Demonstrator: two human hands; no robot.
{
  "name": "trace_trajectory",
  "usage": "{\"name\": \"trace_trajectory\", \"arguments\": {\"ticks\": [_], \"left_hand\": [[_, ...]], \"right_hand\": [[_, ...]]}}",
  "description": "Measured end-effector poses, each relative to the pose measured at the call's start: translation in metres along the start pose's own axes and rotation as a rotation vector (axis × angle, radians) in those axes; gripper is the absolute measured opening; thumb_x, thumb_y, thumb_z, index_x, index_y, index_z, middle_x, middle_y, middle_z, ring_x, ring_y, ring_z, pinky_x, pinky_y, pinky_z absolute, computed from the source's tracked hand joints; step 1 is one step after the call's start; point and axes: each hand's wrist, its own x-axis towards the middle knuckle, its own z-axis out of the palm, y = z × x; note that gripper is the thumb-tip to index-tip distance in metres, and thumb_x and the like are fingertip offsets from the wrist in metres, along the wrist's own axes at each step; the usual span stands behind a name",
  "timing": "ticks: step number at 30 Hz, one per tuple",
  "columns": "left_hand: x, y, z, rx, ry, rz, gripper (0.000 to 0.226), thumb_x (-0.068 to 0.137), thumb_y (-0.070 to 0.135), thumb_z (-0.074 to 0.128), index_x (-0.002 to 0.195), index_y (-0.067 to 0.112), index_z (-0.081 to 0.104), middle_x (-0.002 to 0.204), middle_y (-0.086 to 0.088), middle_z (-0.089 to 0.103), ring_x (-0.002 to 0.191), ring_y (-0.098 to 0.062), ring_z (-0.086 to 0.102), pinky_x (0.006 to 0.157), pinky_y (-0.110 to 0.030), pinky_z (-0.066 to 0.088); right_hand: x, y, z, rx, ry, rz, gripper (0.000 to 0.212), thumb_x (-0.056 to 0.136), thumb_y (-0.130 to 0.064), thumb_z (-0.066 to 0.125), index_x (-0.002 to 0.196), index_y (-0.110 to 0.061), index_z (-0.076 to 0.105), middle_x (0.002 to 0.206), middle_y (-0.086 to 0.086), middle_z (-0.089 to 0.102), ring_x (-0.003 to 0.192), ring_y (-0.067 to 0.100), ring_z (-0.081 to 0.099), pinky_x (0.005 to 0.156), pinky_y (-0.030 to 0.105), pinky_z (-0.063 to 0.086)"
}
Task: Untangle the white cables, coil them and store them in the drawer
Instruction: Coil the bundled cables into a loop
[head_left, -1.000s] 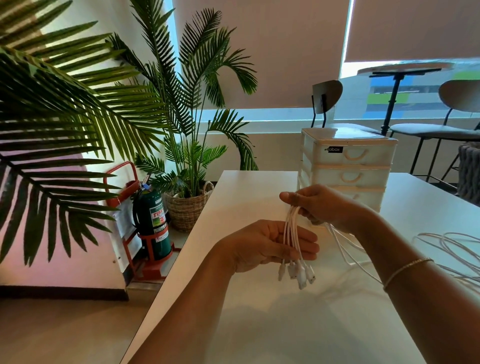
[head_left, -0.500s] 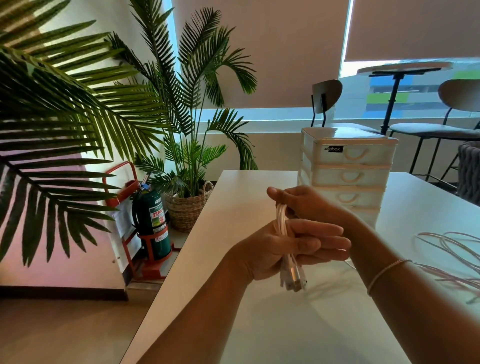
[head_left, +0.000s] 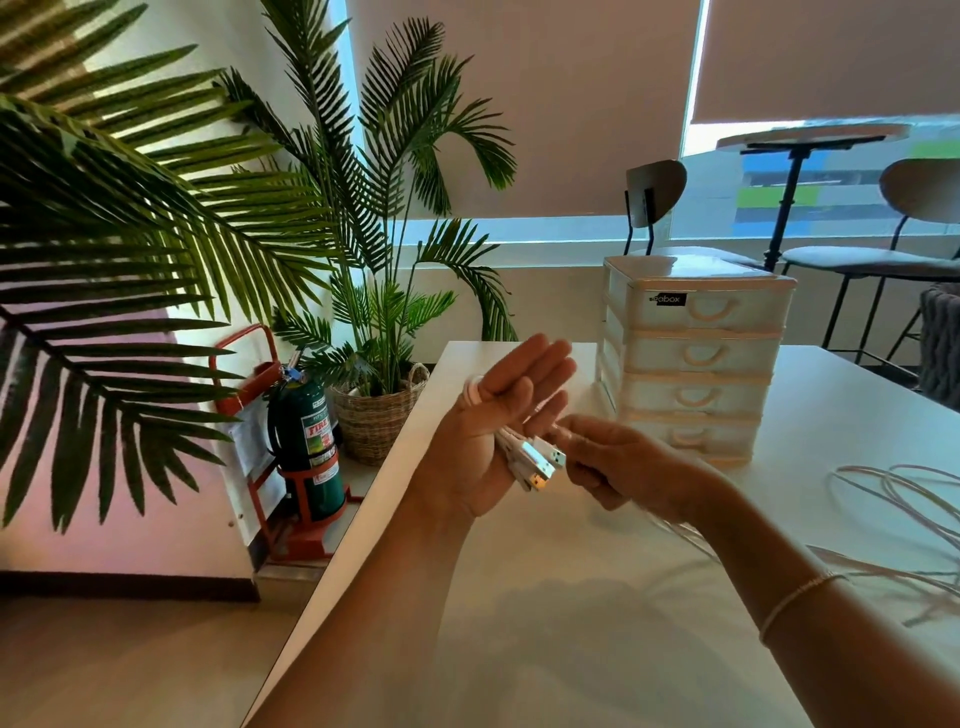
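White cables (head_left: 530, 460): bundle lies across the left hand (head_left: 488, 441) above the bench (head_left: 545, 623), USB plug ends sticking out toward the right hand (head_left: 618, 467). A loop wraps behind the left index finger; how many strands, can't tell. Left fingers (head_left: 540, 364) spread apart and straight, palm up, thumb lying over the bundle. Right hand blurred; fingers curled together near the plugs, whether they pinch a strand I can't tell. More loose cable (head_left: 893, 488) lies toward the bench's right edge, cut off by the frame. Drawer unit (head_left: 696, 358) stands at the far edge, all four drawers shut, lowest partly hidden by the right hand. Near bench surface is open.
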Motion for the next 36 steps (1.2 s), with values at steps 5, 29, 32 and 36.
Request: {"name": "trace_trajectory", "arguments": {"ticks": [5, 29, 32, 36], "left_hand": [[0.001, -0.003, -0.002, 0.016, 0.103, -0.003, 0.068, 0.055, 0.031, 0.085, 0.119, 0.025, 0.06, 0.124, 0.002, 0.062, 0.116, -0.011, 0.058, 0.092, -0.02, 0.049], [-0.001, -0.022, 0.001, 1.213, 0.167, -0.346, 0.049, 0.096, 0.005, 0.042, 0.143, 0.016, 0.032, 0.098, 0.009, 0.056, 0.056, -0.004, 0.053, 0.054, -0.014, 0.049], [0.0, -0.027, 0.004, 1.265, 0.125, -0.343, 0.02, 0.098, 0.014, 0.041, 0.109, 0.017, 0.058, 0.066, 0.007, 0.058, 0.041, -0.005, 0.047, 0.049, -0.022, 0.045], [-0.003, -0.025, -0.003, 1.271, 0.093, -0.41, 0.034, 0.095, 0.045, 0.039, 0.082, 0.018, 0.055, 0.034, 0.006, 0.048, 0.03, -0.005, 0.042, 0.047, -0.021, 0.042]], "right_hand": [[-0.006, 0.0, 0.002, -0.15, -0.05, 0.068, 0.022, 0.096, -0.026, 0.038, 0.091, -0.01, 0.052, 0.054, -0.006, 0.035, 0.041, 0.005, 0.023, 0.04, 0.016, 0.019], [-0.049, -0.055, -0.058, -0.831, 0.022, 0.282, 0.009, 0.087, -0.008, 0.055, 0.082, -0.015, 0.057, 0.054, -0.002, 0.062, 0.038, 0.007, 0.047, 0.043, 0.017, 0.037], [-0.052, -0.059, -0.077, -0.91, 0.163, 0.254, 0.018, 0.082, -0.007, 0.059, 0.067, -0.014, 0.055, 0.046, -0.003, 0.057, 0.039, 0.007, 0.05, 0.046, 0.018, 0.038], [-0.056, -0.057, -0.105, -1.045, 0.386, 0.286, 0.021, 0.079, -0.013, 0.062, 0.059, -0.016, 0.055, 0.043, -0.003, 0.056, 0.048, 0.012, 0.054, 0.054, 0.024, 0.04]]}}
